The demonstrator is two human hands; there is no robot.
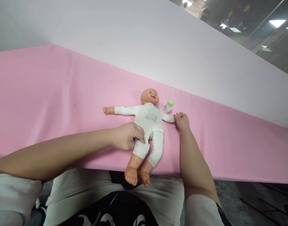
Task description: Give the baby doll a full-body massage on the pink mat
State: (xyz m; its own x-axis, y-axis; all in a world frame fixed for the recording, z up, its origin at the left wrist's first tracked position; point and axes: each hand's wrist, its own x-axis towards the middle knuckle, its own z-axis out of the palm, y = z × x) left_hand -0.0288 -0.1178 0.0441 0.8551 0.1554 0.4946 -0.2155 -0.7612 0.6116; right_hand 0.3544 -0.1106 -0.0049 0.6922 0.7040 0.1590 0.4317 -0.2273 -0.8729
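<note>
A doll (146, 112) in white cloth lay on its back across a pink-covered surface (87, 94), arms stretched out to either side and feet jutting past the edge, as a seated person handled it with two bare hands. The left hand (128, 135) reached in beside the doll's hip, its fingers curled closed on the white fabric of the doll's upper leg. On the doll's other side, the right hand (182, 121) gripped the doll's outstretched hand, fingers drawn in around it and the small molded digits showing over the top. A bottle (167, 107) with a green cap sat just beside the doll's head, above that same arm, untouched by either hand; whether it stood or lay was hard to tell. The positioning appeared largely done, with the doll laid out and its torso and limbs covered in white down to bare wrists and shins. The holds on leg and hand were in progress, their release not yet made. A grayish patch marked the doll's chest. Beyond the doll's head rose a pale wall (134, 37).
</note>
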